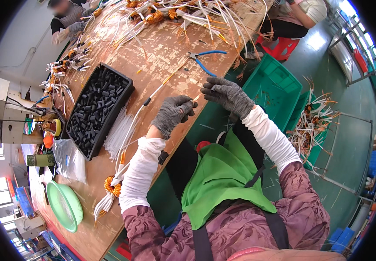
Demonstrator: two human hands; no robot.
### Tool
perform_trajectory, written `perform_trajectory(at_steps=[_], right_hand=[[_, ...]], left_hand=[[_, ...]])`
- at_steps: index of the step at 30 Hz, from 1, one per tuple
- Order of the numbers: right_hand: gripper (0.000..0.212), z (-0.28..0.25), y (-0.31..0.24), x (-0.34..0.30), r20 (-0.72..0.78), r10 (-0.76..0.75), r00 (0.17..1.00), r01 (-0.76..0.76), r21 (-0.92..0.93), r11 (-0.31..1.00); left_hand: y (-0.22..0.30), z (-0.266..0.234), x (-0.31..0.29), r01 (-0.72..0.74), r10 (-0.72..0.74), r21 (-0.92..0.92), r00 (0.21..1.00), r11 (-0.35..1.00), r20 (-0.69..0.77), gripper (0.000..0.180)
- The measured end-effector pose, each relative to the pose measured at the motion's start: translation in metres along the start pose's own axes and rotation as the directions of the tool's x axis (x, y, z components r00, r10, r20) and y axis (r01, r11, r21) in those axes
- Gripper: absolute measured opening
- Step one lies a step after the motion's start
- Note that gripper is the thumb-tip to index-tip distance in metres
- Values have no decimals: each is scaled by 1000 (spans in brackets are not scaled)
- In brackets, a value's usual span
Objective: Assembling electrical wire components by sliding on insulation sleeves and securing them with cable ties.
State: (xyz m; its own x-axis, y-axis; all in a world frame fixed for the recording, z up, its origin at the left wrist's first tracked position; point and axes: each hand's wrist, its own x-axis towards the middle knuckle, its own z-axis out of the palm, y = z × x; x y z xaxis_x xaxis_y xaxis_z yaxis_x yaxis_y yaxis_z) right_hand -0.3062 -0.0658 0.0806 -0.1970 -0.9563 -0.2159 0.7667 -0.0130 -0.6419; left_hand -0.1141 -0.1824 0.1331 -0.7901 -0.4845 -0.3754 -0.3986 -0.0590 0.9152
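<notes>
From my remote seat I see a worn wood tbl [153, 61], a blk tray [113, 124] of short sleeves on it, R gloved hand [227, 96] half-curled, grip can't tell, L gloved hand [173, 114] curled tight, pinching, blue-handled pliers [193, 55] beyond, orange toroid coil [117, 190] by L forearm, & thin copper-colored wire end [197, 98] btwn both hands' fingertips.

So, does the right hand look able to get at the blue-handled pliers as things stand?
Probably yes: the blue-handled pliers lie on the table just beyond the right hand, with nothing visible in between.
</notes>
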Motion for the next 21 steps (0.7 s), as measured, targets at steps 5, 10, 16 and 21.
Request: perform_trajectory(at_steps=[5, 10, 16, 21], right_hand=[[33, 19, -4, -3, 19, -15, 1000, 15, -25, 1000], [32, 30, 1, -4, 11, -37, 999, 38, -109, 993], [32, 30, 9, -1, 60, -57, 997, 63, -101, 993], [32, 40, 8, -6, 85, -45, 995, 55, -117, 992]], left_hand=[[-9, -1, 3, -6, 6, 2, 999, 1000, 39, 24], [-9, 3, 1, -6, 6, -22, 1000, 1000, 22, 24], [-8, 3, 2, -12, 13, -31, 999, 999, 43, 23], [-9, 2, 1, -22, 22, 5, 999, 1000, 31, 23]])
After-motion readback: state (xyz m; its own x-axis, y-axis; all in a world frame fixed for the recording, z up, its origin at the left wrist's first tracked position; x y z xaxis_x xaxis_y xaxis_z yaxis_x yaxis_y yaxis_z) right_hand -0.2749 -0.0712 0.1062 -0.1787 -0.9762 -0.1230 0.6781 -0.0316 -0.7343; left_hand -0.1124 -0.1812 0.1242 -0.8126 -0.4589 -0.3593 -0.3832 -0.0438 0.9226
